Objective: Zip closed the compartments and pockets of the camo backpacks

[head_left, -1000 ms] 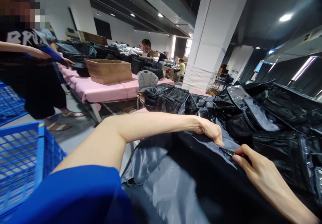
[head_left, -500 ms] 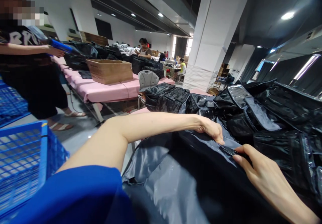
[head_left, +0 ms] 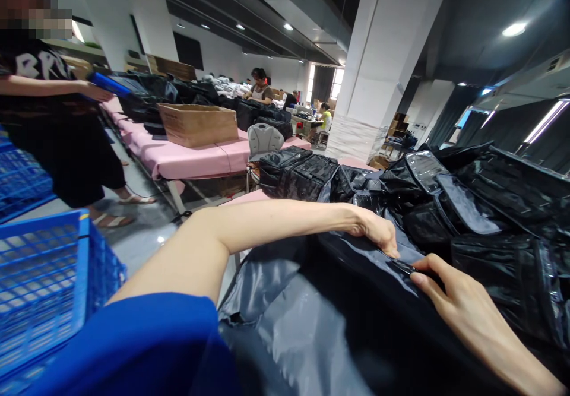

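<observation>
A large black bag (head_left: 303,319) with a grey lining lies spread open in front of me. My left hand (head_left: 377,230) reaches across to its far edge, its fingers closed in a pinch on the fabric there. Just to the right, my right hand (head_left: 454,289) grips small dark thread snips (head_left: 403,266) between thumb and fingers. The snips point left at the seam beside my left fingertips. Whether the blades touch a thread is too small to make out.
More black bags (head_left: 499,253) are piled to the right and beyond. A blue plastic crate (head_left: 82,265) stands at my left. A cardboard box (head_left: 200,126) sits on a pink-covered table (head_left: 191,161). At far left a co-worker (head_left: 40,111) holds something blue.
My hands stay at nearly the same spot on the bag's edge, with the snips still between them. The view has shifted slightly, and the co-worker at left has moved a little.
</observation>
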`<state>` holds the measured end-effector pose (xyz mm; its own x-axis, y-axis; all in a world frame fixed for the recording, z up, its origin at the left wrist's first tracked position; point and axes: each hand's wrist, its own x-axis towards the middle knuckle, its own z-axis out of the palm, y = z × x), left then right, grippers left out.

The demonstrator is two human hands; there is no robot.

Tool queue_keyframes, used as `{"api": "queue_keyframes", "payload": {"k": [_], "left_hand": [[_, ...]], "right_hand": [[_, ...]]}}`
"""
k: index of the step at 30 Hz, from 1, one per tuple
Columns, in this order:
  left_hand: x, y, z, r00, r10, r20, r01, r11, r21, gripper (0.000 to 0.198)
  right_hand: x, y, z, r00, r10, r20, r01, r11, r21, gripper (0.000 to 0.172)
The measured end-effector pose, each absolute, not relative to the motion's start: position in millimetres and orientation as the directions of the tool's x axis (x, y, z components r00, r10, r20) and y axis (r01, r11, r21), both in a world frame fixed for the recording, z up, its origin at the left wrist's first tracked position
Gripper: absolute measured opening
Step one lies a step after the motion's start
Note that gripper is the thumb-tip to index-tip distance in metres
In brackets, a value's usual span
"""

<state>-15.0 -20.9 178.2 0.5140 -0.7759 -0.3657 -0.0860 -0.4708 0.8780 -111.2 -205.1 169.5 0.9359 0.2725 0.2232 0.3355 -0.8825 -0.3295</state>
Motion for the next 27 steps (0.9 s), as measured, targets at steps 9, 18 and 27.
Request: {"api": "queue_keyframes", "payload": {"k": [9,18,27], "left_hand": [[-21.1,-22.1,178.7,0.557,-0.763,-0.329,-0.118,-0.465,0.878,0.02],[-42.9,33.5,177.8,0.603,-0.783,0.154,-0.719,-0.45,0.53,0.02],[-45.9,30.2,172.8,0.687,-0.716,0.126,-0.606,-0.467,0.644,0.015]], "right_hand": [[-111.0,-210.6,163.2,0.958,0.239,0.16,0.288,-0.824,-0.488,0.038],[-102.4,-246.2,171.0,0.799,0.356,0.485,0.533,-0.792,-0.297,0.036],[-98.3,-220.4,172.8,0.591,0.661,0.463,0.742,-0.67,0.01,0.025]]}}
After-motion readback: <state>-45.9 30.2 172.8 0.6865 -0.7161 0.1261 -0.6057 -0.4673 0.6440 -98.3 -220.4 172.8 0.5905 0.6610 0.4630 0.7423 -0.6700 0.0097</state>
